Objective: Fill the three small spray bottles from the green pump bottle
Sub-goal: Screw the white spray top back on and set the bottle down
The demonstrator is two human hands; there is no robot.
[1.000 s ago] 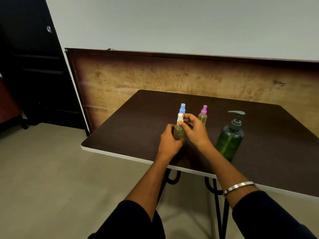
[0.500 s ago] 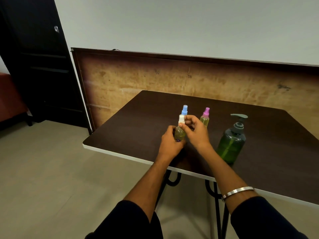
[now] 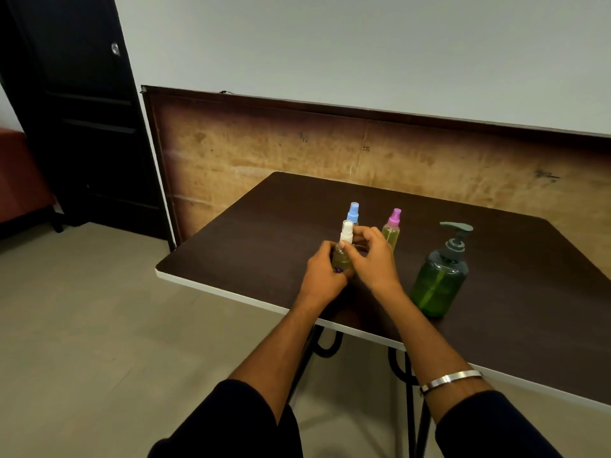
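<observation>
My left hand (image 3: 325, 276) grips the body of a small spray bottle with a white cap (image 3: 344, 249), holding it upright over the dark table (image 3: 496, 292). My right hand (image 3: 373, 259) pinches that bottle's white cap with thumb and fingers. The bottle holds yellowish-green liquid. Just behind stands a blue-capped spray bottle (image 3: 353, 213), its body hidden by my fingers. A pink-capped spray bottle (image 3: 392, 228) with yellow-green liquid stands to the right of it. The green pump bottle (image 3: 439, 280) with a grey pump head stands further right, near the front edge.
The table has a white front edge (image 3: 231, 294) and black metal legs. A brown board (image 3: 297, 153) leans against the wall behind it. A black door (image 3: 76, 110) is at the left, with a red seat beside it.
Both hands stay on the white-capped bottle; my right fingers have shifted slightly on the cap. The camera has turned a little, so the scene sits further right in view.
</observation>
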